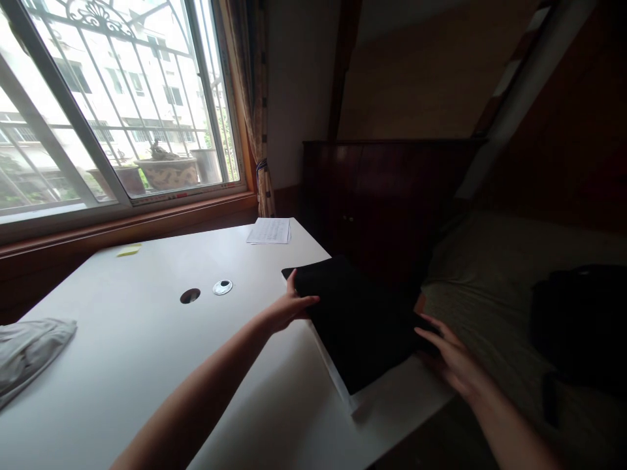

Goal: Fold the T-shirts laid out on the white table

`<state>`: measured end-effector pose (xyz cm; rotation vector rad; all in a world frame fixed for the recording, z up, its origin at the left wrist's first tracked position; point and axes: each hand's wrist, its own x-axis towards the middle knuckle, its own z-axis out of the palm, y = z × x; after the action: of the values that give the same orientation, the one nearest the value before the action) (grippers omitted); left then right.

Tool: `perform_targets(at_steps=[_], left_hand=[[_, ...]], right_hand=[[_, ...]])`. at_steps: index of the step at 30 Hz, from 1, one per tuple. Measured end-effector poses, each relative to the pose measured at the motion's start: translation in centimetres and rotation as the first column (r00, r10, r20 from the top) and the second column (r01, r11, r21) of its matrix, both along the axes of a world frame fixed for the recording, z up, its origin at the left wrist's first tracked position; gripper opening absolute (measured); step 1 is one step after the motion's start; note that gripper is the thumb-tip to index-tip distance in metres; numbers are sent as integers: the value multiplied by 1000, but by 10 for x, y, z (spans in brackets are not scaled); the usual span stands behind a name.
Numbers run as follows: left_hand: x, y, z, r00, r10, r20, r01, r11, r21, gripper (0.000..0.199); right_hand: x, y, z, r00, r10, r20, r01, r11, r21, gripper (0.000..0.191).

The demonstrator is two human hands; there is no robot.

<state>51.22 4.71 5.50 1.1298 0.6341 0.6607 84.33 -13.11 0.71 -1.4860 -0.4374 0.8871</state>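
Note:
A flat, black rectangular sheet-like thing (360,313), with a pale strip along its near left edge, is over the right part of the white table (235,365). Its exact kind does not show. My left hand (292,303) grips its left edge, thumb on top and another finger raised along the edge. At the opposite edge, my right hand (445,349) has its thumb and fingers closed around the black thing, partly lost in shadow. Whether the sheet rests fully on the table I cannot tell.
Papers (269,231) lie at the table's far end, yellow sticky notes (128,250) near the window side. A round hole (190,296) sits beside a silvery disc (223,287). Grey cloth (34,352) is at left. A dark cabinet (372,196) and a bed (490,294) stand beyond.

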Motion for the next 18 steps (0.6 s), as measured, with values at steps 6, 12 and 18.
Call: perform_targets(at_steps=[6, 12, 18], left_hand=[[16, -74, -8, 982, -189, 11, 189, 980, -68, 118], [24, -99, -17, 1000, -28, 8, 29, 992, -126, 77], [17, -100, -28, 993, -71, -98, 66, 997, -46, 53]], right_hand=[[1, 3, -7, 994, -28, 101, 26, 999, 21, 64], [18, 2, -25, 903, -72, 424, 53, 997, 57, 60], [24, -2, -36, 808, -23, 589, 27, 1000, 3, 56]])
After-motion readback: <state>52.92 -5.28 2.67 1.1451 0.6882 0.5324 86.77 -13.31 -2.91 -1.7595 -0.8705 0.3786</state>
